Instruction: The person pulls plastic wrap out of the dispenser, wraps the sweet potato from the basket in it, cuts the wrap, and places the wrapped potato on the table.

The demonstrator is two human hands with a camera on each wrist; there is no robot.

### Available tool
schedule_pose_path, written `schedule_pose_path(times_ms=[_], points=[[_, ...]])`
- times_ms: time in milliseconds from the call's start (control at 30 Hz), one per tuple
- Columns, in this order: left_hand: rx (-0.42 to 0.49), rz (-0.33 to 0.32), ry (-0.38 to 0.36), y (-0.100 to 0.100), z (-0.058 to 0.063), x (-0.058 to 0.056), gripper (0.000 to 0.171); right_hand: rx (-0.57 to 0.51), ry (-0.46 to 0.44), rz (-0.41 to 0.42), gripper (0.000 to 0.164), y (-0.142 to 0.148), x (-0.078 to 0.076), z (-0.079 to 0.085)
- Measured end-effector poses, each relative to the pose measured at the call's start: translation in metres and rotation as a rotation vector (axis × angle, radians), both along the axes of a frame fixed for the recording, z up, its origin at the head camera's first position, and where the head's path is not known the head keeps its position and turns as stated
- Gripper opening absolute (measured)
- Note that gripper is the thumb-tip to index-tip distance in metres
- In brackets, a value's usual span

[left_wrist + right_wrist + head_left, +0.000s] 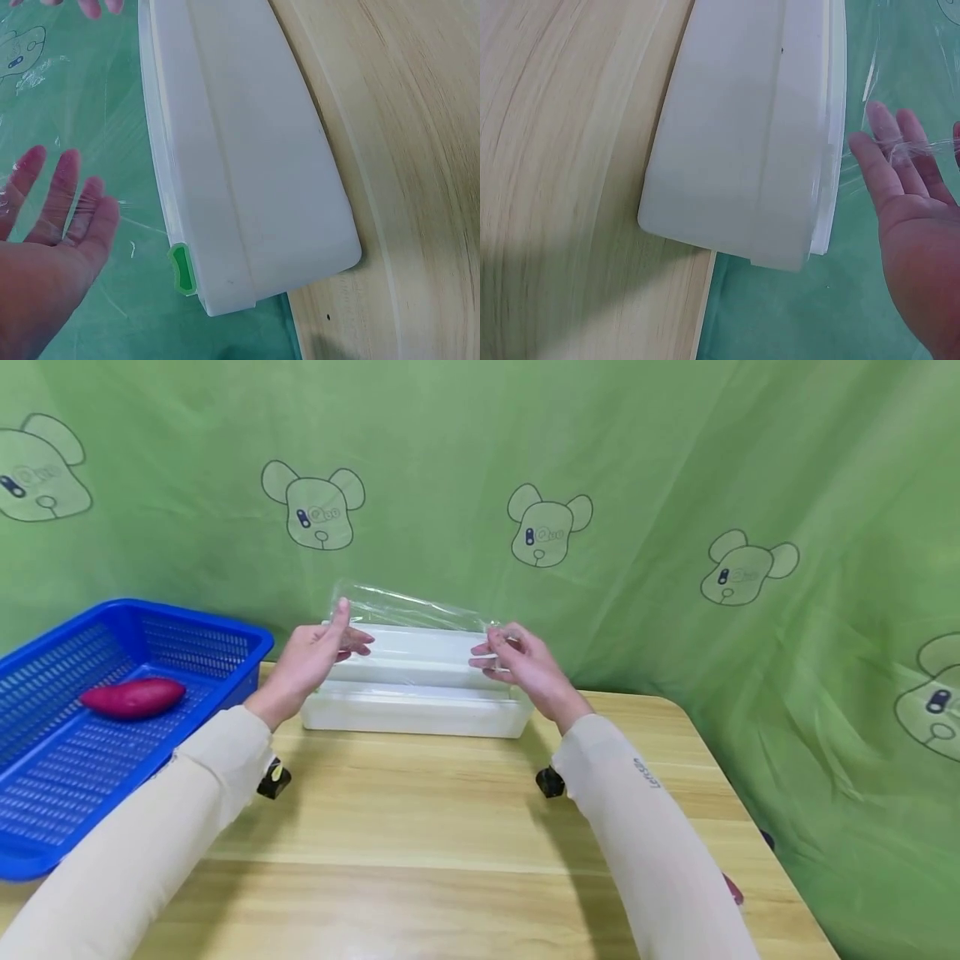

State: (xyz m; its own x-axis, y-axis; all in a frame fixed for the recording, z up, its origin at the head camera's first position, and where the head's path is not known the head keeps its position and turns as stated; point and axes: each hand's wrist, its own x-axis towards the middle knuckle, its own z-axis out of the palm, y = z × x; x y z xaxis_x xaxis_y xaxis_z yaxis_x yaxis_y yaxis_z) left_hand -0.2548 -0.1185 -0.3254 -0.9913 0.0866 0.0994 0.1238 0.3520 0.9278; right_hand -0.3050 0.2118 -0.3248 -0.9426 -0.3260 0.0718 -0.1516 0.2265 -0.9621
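Observation:
A long white plastic-wrap dispenser [416, 716] stands at the table's back edge, with a green piece [182, 268] at its end in the left wrist view. Clear plastic wrap [412, 603] stretches above it between both hands, its upper edge sloping down to the right. My left hand [309, 658] has its thumb raised and its fingers spread, and the wrap clings to them. At the wrap's other side, my right hand [531, 670] pinches it near thumb and forefinger; the wrap bunches in strands across the fingers [900, 161].
A blue plastic basket [258, 639] at the left holds a red-skinned sweet potato [135, 698]. Part of another dark red object [733, 889] shows beside the right sleeve. Behind the wooden table [420, 827] hangs a green curtain [450, 435].

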Motion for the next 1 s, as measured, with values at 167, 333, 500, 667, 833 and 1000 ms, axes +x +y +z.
schedule_pose_path(times_ms=[167,333,500,667,833,1000], points=[[0.006,-0.019,-0.001,0.0,0.0,0.0,0.089,0.016,0.008,-0.001,0.051,0.001,0.001,0.001],[-0.026,-0.035,-0.01,-0.003,-0.004,0.001,0.056,0.023,0.015,0.005,0.053,0.001,0.0,0.003],[-0.112,0.021,0.062,-0.003,-0.007,0.0,0.034,0.022,0.019,0.011,0.053,0.0,0.0,0.003],[-0.133,0.064,0.097,-0.001,-0.011,-0.002,0.034,0.019,0.025,0.008,0.047,0.001,0.001,0.003],[-0.103,0.04,0.037,0.002,-0.015,-0.003,0.046,0.014,0.033,0.011,0.046,0.002,0.001,0.002],[-0.009,-0.012,-0.008,0.005,-0.016,-0.004,0.045,-0.005,0.024,0.028,0.031,0.005,0.003,0.002]])
